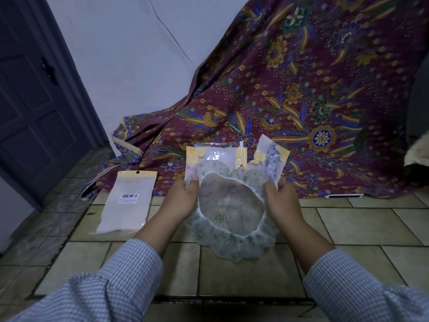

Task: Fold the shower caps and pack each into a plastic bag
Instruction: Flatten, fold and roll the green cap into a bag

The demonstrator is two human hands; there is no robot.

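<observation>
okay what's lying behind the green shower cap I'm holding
Behind the green shower cap lie two yellow-edged plastic bags on the patterned cloth; the right bag holds something bluish. The cap covers their lower edges.

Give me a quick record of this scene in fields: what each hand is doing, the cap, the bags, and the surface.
left hand: grips the left rim of the shower cap
right hand: grips the right rim
shower cap: green floral print, held open, not yet folded
bag with barcode: flat on the floor tiles, left of the hands
other bags: behind the cap, on the patterned cloth
surface: tiled floor
</observation>
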